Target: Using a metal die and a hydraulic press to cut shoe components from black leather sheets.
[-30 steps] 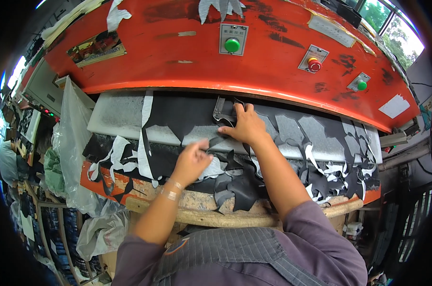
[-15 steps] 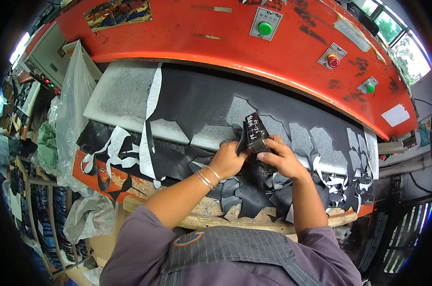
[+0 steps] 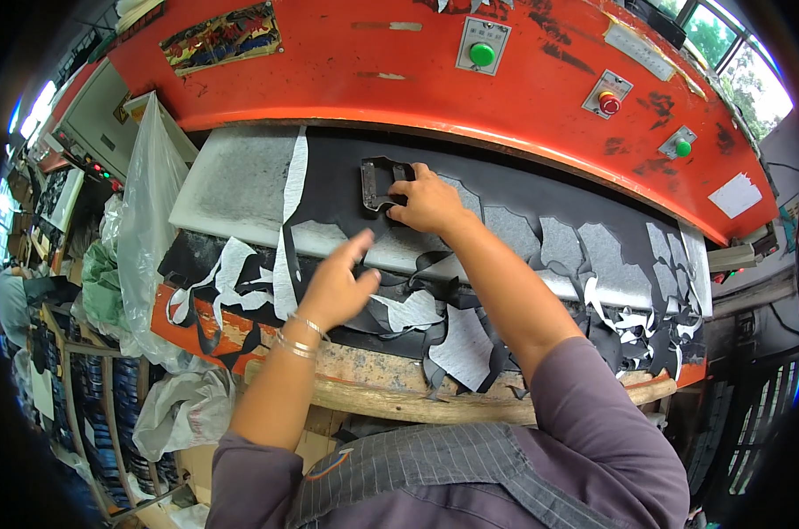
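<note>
A dark metal cutting die (image 3: 369, 188), an open frame shape, sits on the black sheet material (image 3: 338, 159) near its left part. My right hand (image 3: 428, 203) grips the die's right side, thumb and fingers closed round its edge. Apart from it, nearer to me, my left hand (image 3: 336, 284) hovers above the scraps with thumb and fingers spread, holding nothing; it is slightly blurred. Cut-out gaps along the sheet's near edge show the pale board (image 3: 232, 181) below. A grey-backed offcut (image 3: 464, 348) lies at the near edge among black scraps.
Beyond the board stands the orange-red machine beam (image 3: 329, 79) with a green button (image 3: 482, 55), a red knob (image 3: 609, 103) and a smaller green button (image 3: 682, 147). A wooden rail (image 3: 399, 403) runs along the near edge. Clear plastic sheeting (image 3: 144, 194) hangs at the left.
The die has gone from between both hands to the left, down onto the black sheet, with my right hand on it. My left hand has let go and drawn back left. A grey-backed offcut now shows.
</note>
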{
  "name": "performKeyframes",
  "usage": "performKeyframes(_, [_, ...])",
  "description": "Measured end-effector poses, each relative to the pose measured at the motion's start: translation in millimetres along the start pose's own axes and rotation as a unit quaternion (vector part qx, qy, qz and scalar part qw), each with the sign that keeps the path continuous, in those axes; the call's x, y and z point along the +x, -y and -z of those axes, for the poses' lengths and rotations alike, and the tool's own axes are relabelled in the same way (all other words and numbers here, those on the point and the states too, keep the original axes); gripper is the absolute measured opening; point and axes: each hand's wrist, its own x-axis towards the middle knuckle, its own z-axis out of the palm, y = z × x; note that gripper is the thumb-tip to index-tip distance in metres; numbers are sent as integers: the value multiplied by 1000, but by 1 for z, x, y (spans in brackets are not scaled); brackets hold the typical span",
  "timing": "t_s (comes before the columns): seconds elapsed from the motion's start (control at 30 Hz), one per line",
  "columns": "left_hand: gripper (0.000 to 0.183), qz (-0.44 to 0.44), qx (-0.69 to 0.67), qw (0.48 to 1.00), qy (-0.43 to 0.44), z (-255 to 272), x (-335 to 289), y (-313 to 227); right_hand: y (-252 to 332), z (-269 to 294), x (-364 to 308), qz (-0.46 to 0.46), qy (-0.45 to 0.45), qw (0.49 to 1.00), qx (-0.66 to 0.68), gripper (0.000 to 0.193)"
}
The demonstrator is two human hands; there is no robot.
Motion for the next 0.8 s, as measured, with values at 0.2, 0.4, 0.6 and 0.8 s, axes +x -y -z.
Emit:
performKeyframes(0.2, [80,59,15,991,-118,-1,49,28,-12,-31,-41,-74,-155,979,113,81])
performKeyframes(0.4, [76,-77,116,971,-195,-21,62,46,-9,4,-14,14,-191,979,74,91])
performKeyframes(0.6, [77,-22,-14,963,-268,-16,61,49,-19,18,67,61,49,997,26,92])
performKeyframes(0.8, [88,-62,98,974,-194,-18,68,38,-36,40,70,279,133,951,-10,83])
